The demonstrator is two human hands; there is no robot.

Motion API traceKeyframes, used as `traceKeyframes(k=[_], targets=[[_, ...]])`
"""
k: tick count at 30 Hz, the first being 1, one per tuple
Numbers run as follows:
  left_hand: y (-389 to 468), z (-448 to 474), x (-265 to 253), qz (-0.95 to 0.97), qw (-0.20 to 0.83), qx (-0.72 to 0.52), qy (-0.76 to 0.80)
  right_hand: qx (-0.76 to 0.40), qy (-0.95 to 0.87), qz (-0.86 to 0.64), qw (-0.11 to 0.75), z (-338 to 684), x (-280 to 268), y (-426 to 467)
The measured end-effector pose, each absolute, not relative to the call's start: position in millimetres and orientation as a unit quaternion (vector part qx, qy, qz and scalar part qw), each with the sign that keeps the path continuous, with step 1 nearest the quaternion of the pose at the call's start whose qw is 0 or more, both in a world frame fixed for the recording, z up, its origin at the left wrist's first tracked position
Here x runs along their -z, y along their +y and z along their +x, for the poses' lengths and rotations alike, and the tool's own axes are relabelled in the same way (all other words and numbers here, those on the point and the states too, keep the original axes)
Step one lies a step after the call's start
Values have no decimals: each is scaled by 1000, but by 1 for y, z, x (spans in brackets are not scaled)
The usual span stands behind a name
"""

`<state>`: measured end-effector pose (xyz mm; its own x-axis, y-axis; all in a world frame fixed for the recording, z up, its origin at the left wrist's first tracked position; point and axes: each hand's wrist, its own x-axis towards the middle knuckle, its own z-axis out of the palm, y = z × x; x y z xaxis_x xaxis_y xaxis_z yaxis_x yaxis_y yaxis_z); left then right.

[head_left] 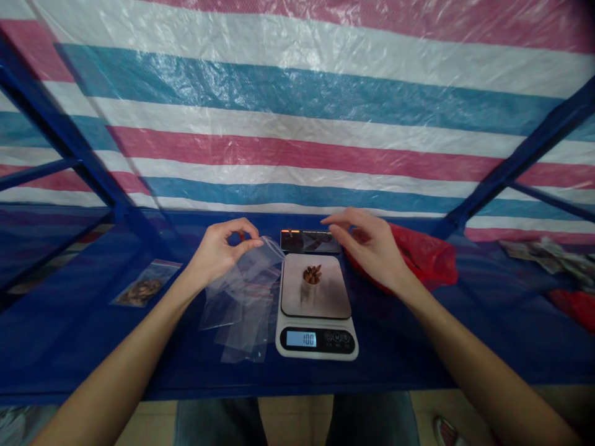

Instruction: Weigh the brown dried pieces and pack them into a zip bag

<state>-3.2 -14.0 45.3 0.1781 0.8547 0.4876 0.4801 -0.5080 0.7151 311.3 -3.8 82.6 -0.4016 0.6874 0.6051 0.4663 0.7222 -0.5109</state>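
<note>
Between finger and thumb of my left hand (pixel 227 248) is the corner of a clear zip bag (pixel 264 253), above a pile of more clear zip bags (pixel 244 316). My right hand (pixel 367 241) hovers with thumb and fingers apart, nothing between them, in front of a red plastic bag (pixel 423 257). Between the hands stands a white kitchen scale (pixel 317 353), its display reading 10.0. On its plate a small clear cup (pixel 309 292) holds brown, elongated pieces (pixel 312 274), too small to name.
Left of the pile lies a zip bag of brown pieces (pixel 142 290). A dark flat box (pixel 310 241) sits behind the scale. Blue metal posts (pixel 88 155) frame the blue shelf (pixel 395 365), with a striped plastic sheet (pixel 297 111) behind. Packets (pixel 548 257) lie far right.
</note>
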Motion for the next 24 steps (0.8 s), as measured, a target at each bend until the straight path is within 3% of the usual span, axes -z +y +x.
traceKeyframes(k=[8, 13, 15, 19, 24], targets=[[-9, 11, -59, 727, 192, -495, 436, -182, -885, -277, 328, 258, -108, 8], [24, 10, -87, 773, 168, -434, 432, -243, -876, -284, 305, 248, -121, 38], [37, 12, -101, 797, 150, -408, 419, -245, -867, -297, 317, 248, -125, 47], [45, 32, -130, 776, -1, -468, 422, -249, -822, -330, 392, 249, -129, 58], [38, 68, -149, 802, 77, -381, 454, -365, -751, -296, 464, 248, -128, 64]])
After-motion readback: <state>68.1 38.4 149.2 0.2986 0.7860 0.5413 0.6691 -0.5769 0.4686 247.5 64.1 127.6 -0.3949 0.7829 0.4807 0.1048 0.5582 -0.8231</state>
